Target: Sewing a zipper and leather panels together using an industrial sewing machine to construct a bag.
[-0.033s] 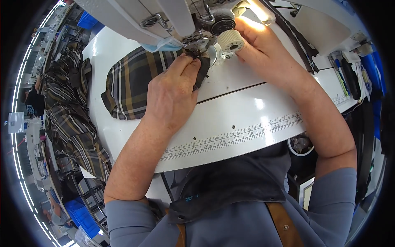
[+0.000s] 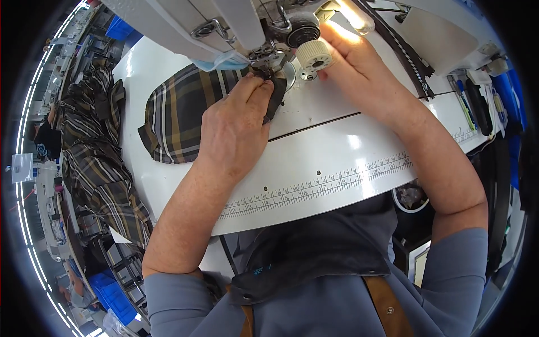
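- Head view, looking down over a white sewing table (image 2: 314, 163) that curves across the middle of the frame, with a printed ruler strip (image 2: 314, 188) along its near edge.
- The left hand (image 2: 233, 132), just left of centre, lies knuckles up on the table; its fingertips are pinched together on the dark edge of a plaid fabric piece (image 2: 179, 112) right below the needle area.
- The plaid fabric piece, brown, cream and dark, spreads flat toward the upper left of the table.
- The right hand (image 2: 359, 64), at upper centre right, rests beside a cream ribbed knob (image 2: 313, 55) on the sewing machine (image 2: 224, 25); whether its fingers are closed on anything, I cannot tell.
- A heap of the same plaid cloth (image 2: 95, 163) hangs off the left side of the frame.
- A bright lamp (image 2: 351, 14) glows at the top.
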The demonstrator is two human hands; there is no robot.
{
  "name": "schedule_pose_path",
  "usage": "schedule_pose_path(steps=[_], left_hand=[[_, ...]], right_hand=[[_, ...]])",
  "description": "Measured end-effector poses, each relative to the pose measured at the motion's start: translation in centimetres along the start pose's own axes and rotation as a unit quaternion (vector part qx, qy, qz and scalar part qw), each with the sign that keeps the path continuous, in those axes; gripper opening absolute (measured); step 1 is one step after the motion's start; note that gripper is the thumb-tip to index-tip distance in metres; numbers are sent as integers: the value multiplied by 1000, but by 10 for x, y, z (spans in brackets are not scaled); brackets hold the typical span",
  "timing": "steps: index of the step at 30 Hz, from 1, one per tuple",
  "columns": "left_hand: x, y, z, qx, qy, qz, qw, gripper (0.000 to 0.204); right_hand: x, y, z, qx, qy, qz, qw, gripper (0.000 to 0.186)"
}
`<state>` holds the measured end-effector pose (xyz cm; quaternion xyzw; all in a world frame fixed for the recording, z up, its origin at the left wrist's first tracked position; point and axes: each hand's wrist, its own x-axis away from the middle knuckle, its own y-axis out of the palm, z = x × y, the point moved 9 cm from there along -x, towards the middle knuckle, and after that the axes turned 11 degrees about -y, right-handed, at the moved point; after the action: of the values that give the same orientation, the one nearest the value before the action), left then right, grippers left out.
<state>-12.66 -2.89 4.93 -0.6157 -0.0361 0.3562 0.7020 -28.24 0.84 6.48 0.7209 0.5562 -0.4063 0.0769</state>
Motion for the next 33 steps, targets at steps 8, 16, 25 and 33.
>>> schedule_pose_path(steps=[8, 16, 25, 33], left_hand=[[-2, -3, 1, 5, 9, 13, 1000, 41], [5, 0, 5, -1, -9, -16, 1000, 49], [1, 0, 3, -3, -6, -1, 1000, 51], [1, 2, 0, 0, -9, 20, 1000, 46]], right_hand=[[5, 0, 32, -109, 104, 61, 987, 50], [10, -5, 22, 18, 126, 28, 991, 65], [8, 5, 23, 1, 111, 1, 994, 67], [8, 3, 22, 10, 97, -4, 995, 65]])
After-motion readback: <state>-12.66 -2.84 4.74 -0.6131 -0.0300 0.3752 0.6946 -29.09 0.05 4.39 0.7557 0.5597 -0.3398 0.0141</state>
